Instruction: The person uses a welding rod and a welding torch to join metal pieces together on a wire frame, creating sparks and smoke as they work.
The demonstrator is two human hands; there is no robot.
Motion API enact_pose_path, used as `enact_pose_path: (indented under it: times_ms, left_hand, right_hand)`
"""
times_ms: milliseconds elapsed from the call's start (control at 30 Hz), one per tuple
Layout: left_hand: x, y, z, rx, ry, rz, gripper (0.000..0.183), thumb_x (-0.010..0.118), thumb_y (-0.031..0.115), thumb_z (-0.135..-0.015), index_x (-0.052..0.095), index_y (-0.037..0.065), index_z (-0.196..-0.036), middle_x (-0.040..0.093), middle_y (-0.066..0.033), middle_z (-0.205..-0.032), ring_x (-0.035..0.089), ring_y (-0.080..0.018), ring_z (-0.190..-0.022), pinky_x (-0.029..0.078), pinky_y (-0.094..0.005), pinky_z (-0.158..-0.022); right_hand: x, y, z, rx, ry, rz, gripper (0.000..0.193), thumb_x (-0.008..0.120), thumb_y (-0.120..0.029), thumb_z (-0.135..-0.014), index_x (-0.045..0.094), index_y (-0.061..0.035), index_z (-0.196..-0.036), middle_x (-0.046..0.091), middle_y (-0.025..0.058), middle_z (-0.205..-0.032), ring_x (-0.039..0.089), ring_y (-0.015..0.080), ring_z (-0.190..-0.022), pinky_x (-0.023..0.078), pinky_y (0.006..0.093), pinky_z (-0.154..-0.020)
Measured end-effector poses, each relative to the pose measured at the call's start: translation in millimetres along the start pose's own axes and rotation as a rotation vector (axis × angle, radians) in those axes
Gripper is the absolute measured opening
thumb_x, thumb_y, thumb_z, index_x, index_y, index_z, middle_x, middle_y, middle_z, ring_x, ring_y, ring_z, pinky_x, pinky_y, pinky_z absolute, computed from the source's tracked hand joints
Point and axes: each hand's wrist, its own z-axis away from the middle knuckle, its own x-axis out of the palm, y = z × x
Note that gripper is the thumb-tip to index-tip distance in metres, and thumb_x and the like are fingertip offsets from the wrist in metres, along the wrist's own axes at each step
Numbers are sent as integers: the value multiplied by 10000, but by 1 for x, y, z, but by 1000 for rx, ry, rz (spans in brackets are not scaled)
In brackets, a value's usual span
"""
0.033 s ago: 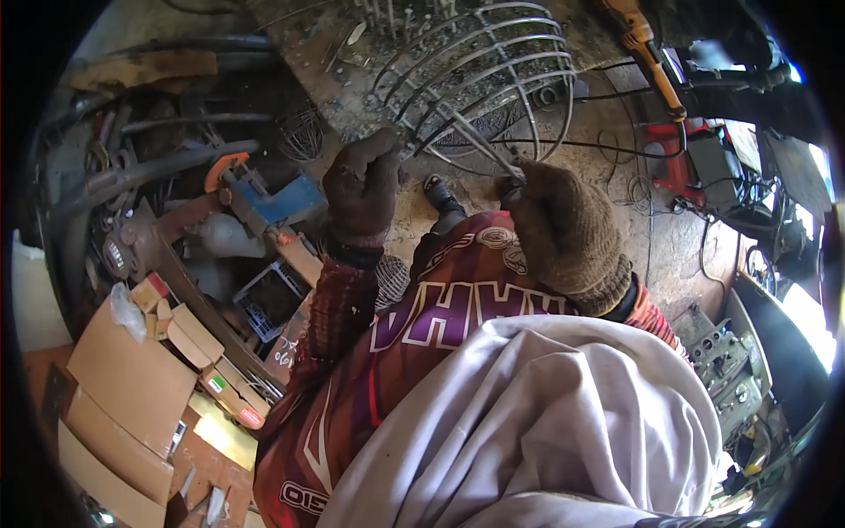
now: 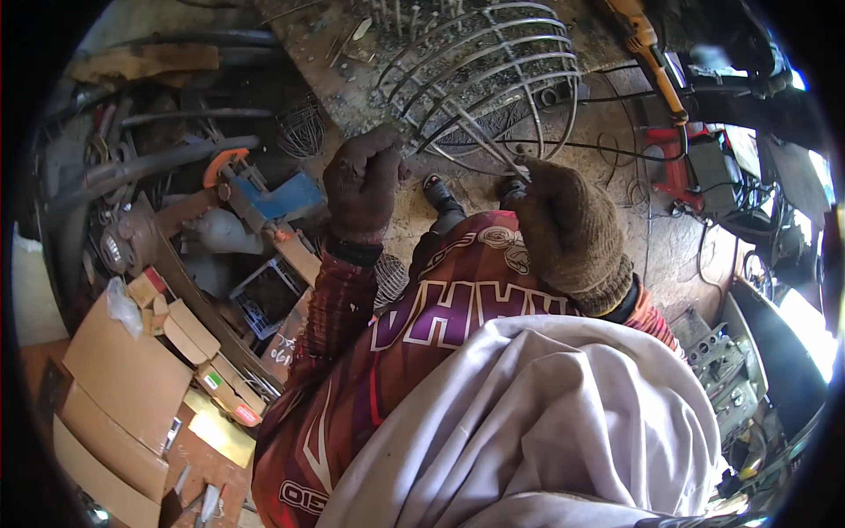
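Observation:
A round cage of bent metal rods [image 2: 503,66], with open gaps between its curved bars, stands out in front of me over the worktable's near edge. My right hand [image 2: 570,231], in a brown knitted glove, is closed around the end of a straight rod that runs into the cage. My left hand [image 2: 363,187], in a dark glove, is curled closed beside the cage's lower left bars. Its fingers hide whatever they may be gripping.
The worktable [image 2: 339,97] bears metal bits and upright bolts. An orange-yellow power tool [image 2: 647,53] lies at far right, near a red machine [image 2: 671,163] and loose cables. To the left are a blue-and-orange clamp tool [image 2: 277,201], a dark crate [image 2: 268,299] and cardboard boxes [image 2: 128,356].
The cage has shifted very slightly to the right along with my right hand. Both hands keep their closed shape, and the surroundings have moved only a little in the picture.

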Motion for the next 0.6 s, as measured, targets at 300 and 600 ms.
enact_pose_path:
  times_ms: [300,600]
  left_hand:
    - [-14,1,2,-268,141,396,251,625,66,-926,661,-10,-1163,673,-87,-966,611,-129,-734,588,-346,-664]
    - [-17,13,7,-273,107,405,222,594,68,-927,647,3,-1132,607,-53,-832,568,-124,-694,556,-336,-679]
  right_hand:
    - [0,2,9,171,-18,-56,270,679,-85,-919,635,-15,-1176,700,121,-844,701,244,-739,552,350,-691]
    - [5,6,11,183,30,27,300,688,-158,-950,636,-11,-1206,722,145,-907,711,215,-797,548,342,-737]
